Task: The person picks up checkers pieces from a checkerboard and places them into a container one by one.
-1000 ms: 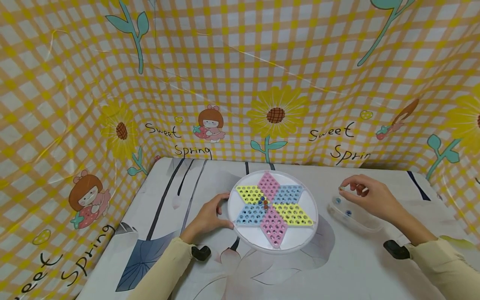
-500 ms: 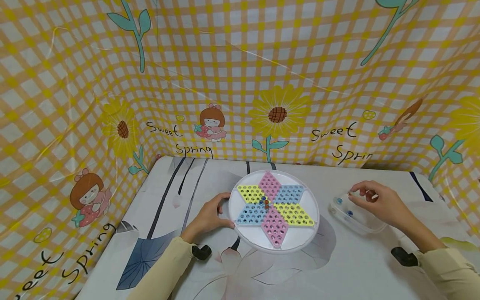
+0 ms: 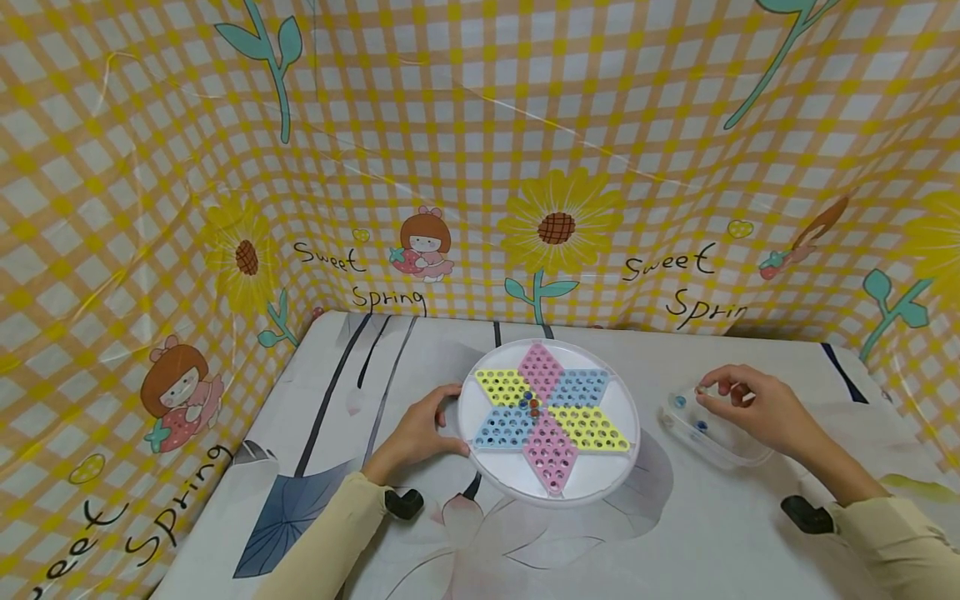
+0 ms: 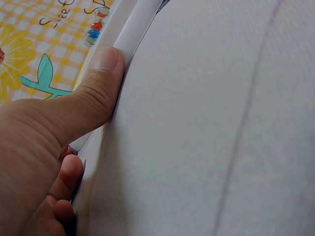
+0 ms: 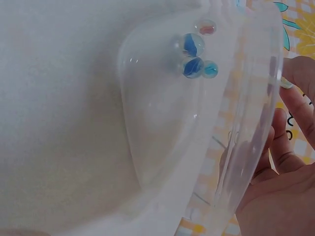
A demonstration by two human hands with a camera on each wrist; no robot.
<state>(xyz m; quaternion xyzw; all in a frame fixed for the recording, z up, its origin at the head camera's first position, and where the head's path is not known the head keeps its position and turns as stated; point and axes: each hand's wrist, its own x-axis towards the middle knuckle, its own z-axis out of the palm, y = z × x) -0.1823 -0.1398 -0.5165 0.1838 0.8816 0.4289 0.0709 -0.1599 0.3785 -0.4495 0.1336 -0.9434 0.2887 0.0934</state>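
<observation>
My left hand (image 3: 416,429) grips the left rim of a round white Chinese checkers board (image 3: 618,400), thumb along the edge in the left wrist view. On the board is a star of pink, yellow and blue triangles full of holes. A few marbles, a red marble (image 3: 534,409) among them, sit at its centre. At the right, my right hand (image 3: 761,408) is above a clear plastic container (image 3: 727,457). Between thumb and finger it pinches a small glassy marble (image 5: 286,84). Several marbles lie in the container, including a blue marble (image 5: 193,45) and a light-blue marble (image 5: 210,69).
A white tablecloth (image 3: 555,554) with printed flowers and dark lines covers the table. Yellow checked cloth (image 3: 465,150) with sunflowers rises behind and along both sides. The container stands to the right of the board, with a gap between them.
My right hand has shifted slightly right and down over the container, still pinching the marble, then stayed nearly still. The left hand and the board keep their place.
</observation>
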